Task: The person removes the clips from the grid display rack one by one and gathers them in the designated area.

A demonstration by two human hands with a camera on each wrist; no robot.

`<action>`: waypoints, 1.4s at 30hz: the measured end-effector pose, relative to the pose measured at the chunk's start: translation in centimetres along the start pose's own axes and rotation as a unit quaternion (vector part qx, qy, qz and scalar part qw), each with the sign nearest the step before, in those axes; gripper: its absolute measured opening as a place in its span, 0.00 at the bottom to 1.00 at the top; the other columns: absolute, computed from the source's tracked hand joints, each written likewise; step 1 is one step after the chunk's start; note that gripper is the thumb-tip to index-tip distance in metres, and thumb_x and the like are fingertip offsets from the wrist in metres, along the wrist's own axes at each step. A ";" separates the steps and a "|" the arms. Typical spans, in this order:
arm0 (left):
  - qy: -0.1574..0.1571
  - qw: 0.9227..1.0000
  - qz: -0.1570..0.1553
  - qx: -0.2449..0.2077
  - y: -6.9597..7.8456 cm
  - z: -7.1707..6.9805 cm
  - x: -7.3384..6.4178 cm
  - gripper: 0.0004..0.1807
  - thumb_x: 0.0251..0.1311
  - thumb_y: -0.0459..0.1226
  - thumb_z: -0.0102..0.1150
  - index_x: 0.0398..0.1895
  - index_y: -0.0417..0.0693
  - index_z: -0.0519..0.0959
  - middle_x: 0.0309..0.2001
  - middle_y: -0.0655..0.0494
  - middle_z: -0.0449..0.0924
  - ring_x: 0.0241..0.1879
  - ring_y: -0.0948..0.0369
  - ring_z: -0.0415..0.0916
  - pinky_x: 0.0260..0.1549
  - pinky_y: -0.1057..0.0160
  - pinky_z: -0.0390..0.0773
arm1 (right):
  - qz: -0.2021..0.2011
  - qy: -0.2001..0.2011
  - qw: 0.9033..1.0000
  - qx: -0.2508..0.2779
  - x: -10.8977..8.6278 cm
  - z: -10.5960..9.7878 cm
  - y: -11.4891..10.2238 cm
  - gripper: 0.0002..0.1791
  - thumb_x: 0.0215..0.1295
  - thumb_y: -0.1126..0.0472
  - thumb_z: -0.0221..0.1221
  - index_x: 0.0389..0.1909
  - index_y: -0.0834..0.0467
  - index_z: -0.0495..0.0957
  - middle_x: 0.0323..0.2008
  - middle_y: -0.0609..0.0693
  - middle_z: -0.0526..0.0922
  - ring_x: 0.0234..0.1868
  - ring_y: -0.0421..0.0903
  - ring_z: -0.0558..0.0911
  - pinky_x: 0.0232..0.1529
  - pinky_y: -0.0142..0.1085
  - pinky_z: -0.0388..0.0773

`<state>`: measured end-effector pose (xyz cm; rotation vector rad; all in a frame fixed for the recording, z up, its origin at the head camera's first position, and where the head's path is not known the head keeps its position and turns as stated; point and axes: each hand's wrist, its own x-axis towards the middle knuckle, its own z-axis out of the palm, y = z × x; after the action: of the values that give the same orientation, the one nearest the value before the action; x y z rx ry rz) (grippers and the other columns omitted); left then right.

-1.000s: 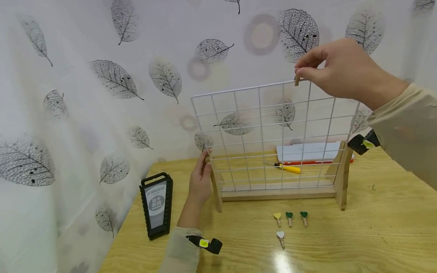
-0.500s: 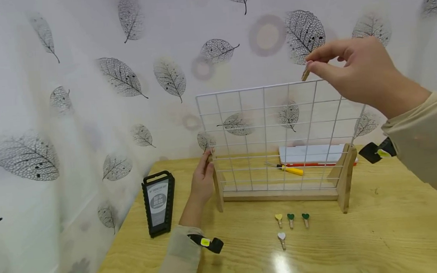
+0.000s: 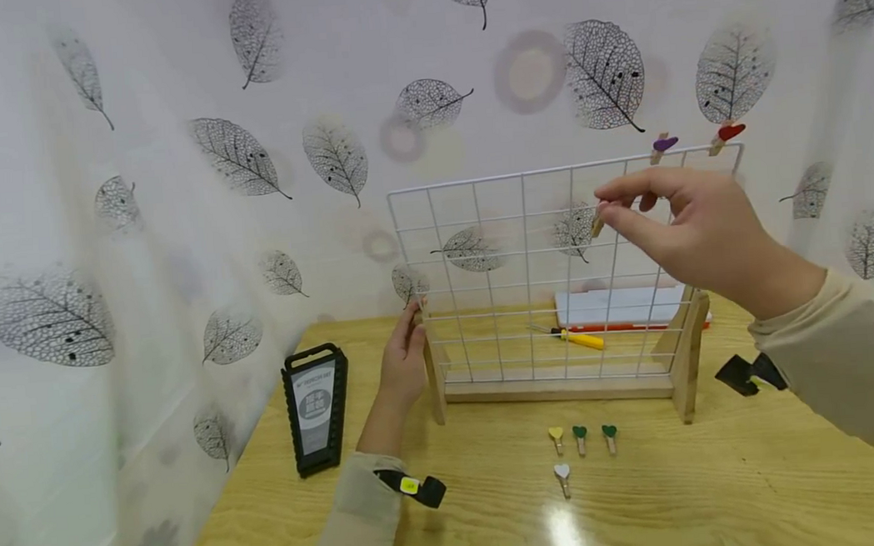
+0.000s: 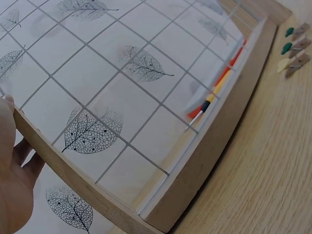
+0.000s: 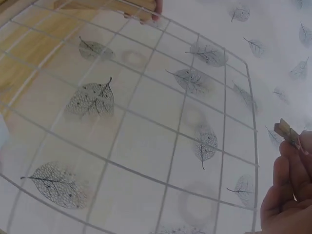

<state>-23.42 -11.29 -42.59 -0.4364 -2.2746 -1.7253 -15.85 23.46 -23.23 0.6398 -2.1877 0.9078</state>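
My right hand point(image 3: 698, 236) pinches a small wooden clothespin point(image 3: 597, 223) between thumb and forefinger, in front of the upper grid. In the right wrist view the clothespin point(image 5: 285, 130) juts out past the fingertips; its front decoration is mostly hidden. My left hand point(image 3: 403, 360) holds the left wooden upright point(image 4: 63, 168) of the rack. A white wire grid panel point(image 3: 522, 174) stands in the wooden base point(image 3: 557, 388). Clipped along its top rail at the right are a purple heart clothespin point(image 3: 664, 145) and a red heart clothespin point(image 3: 731, 132).
Before the rack lie a yellow heart clothespin point(image 3: 555, 437), two green ones and a white heart clothespin point(image 3: 562, 472). Behind the grid are a yellow-handled screwdriver point(image 3: 582, 341) and a white and red case point(image 3: 619, 305). A black holder point(image 3: 316, 410) stands at the left.
My right hand, first at the top rail with the clothespin, rose slightly rightward and then came down in front of the grid. The purple and red clothespins have come into view. My left hand stays put.
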 end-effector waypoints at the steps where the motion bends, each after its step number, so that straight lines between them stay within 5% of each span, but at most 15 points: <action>1: -0.001 1.000 -0.001 0.002 0.0 0.0 0.0 0.29 0.80 0.40 0.42 0.80 0.47 0.56 0.74 0.40 0.61 0.73 0.47 0.60 0.70 0.48 0.64 | 0.011 -0.011 1.000 0.007 -0.5 0.2 0.1 0.09 0.66 0.62 0.66 0.45 0.50 0.88 0.34 0.31 0.85 0.35 0.36 0.74 0.15 0.29 0.58; 6: -0.003 1.000 -0.006 0.006 -0.1 0.0 0.0 0.28 0.80 0.40 0.41 0.80 0.48 0.56 0.74 0.41 0.61 0.72 0.47 0.61 0.69 0.48 0.65 | 0.080 -0.073 0.992 0.061 -3.2 1.2 0.5 0.05 0.67 0.62 0.67 0.41 0.51 0.87 0.32 0.41 0.86 0.32 0.39 0.78 0.28 0.29 0.69; 12: -0.005 1.000 0.000 0.007 0.0 -0.1 0.0 0.28 0.81 0.39 0.41 0.80 0.46 0.56 0.73 0.40 0.62 0.72 0.47 0.61 0.69 0.47 0.65 | 0.139 -0.151 0.973 0.105 -6.7 2.5 1.7 0.04 0.69 0.58 0.65 0.41 0.52 0.85 0.32 0.46 0.86 0.30 0.43 0.80 0.25 0.33 0.73; 22: 0.000 1.000 0.007 0.007 0.5 0.1 0.1 0.28 0.80 0.39 0.42 0.79 0.46 0.58 0.73 0.40 0.63 0.71 0.46 0.62 0.69 0.47 0.65 | 0.221 -0.307 0.906 0.190 -13.7 7.3 4.3 0.08 0.71 0.55 0.63 0.41 0.56 0.83 0.34 0.49 0.86 0.36 0.44 0.85 0.36 0.37 0.83; 31: 0.003 1.000 0.016 0.001 -0.1 -0.1 -0.2 0.27 0.80 0.36 0.41 0.78 0.41 0.58 0.74 0.39 0.62 0.73 0.45 0.60 0.71 0.47 0.61 | 0.265 -0.363 0.861 0.238 -17.8 10.3 5.4 0.10 0.69 0.58 0.64 0.40 0.63 0.83 0.31 0.53 0.85 0.31 0.48 0.84 0.29 0.35 0.80; 42: -0.009 1.000 0.004 -0.005 -0.1 -0.1 0.0 0.28 0.81 0.39 0.41 0.79 0.45 0.56 0.74 0.41 0.61 0.72 0.47 0.60 0.70 0.46 0.62 | 0.265 -0.396 0.847 0.236 -19.6 11.7 6.1 0.03 0.65 0.66 0.66 0.35 0.63 0.84 0.31 0.50 0.84 0.29 0.39 0.81 0.28 0.31 0.81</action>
<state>-23.49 -11.46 -42.68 -0.4645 -2.2731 -1.7370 -11.63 22.01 -46.39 0.7313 -2.9855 1.7498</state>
